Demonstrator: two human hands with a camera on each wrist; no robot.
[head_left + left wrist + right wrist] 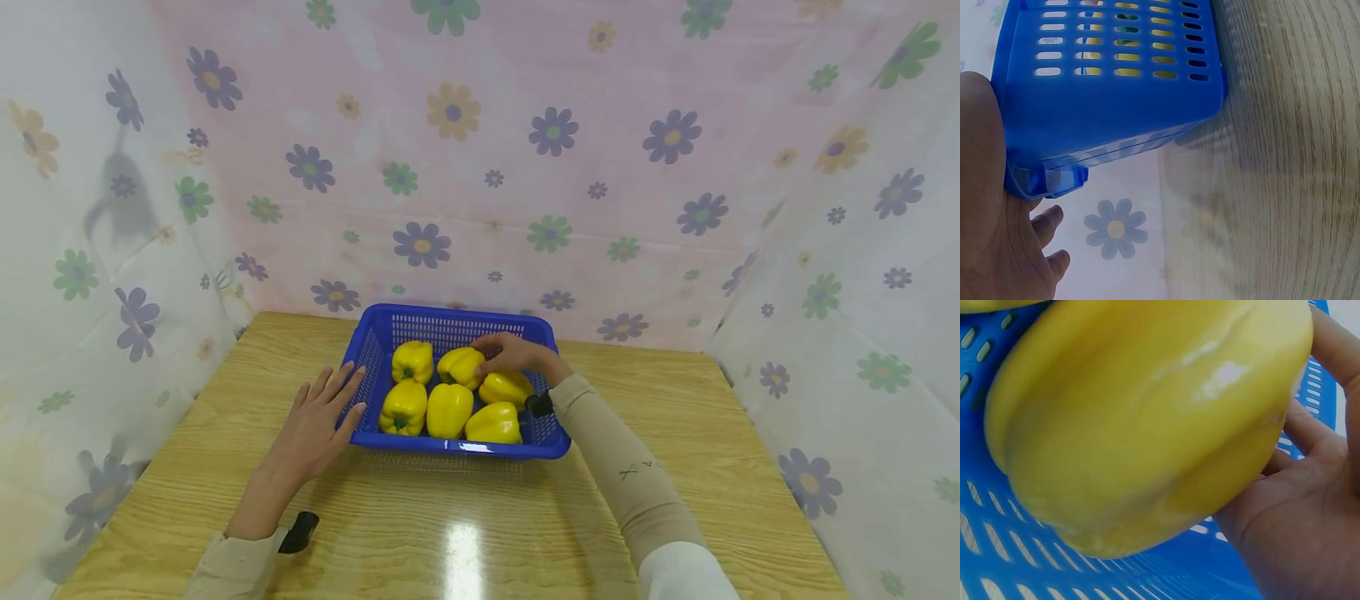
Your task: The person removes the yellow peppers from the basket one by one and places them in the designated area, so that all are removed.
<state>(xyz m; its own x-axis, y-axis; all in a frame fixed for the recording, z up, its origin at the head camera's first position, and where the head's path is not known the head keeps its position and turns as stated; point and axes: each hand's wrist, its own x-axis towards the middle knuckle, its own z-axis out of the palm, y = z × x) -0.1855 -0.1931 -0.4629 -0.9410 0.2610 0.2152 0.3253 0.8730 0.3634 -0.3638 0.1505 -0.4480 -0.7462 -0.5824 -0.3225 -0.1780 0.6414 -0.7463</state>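
Several yellow bell peppers lie in a blue plastic basket (457, 448) with slotted walls. My right hand (513, 352) reaches over the basket's right side, its thumb and fingers around the back middle bell pepper (459, 367). Another bell pepper (506, 389) lies under that hand and wrist; a large bell pepper (1147, 437) fills the right wrist view and hides the fingertips. Straight-fingered, my left hand (318, 421) rests at the basket's left rim. In the left wrist view, the left hand (991, 231) touches the blue basket's rim (1019, 156) from outside.
The basket stands towards the back of a wood-grain table (360, 533). Flower-printed sheets (487, 208) hang behind and on both sides. Other bell peppers sit at the basket's left, including a front left one (405, 407) and a front middle one (449, 411).
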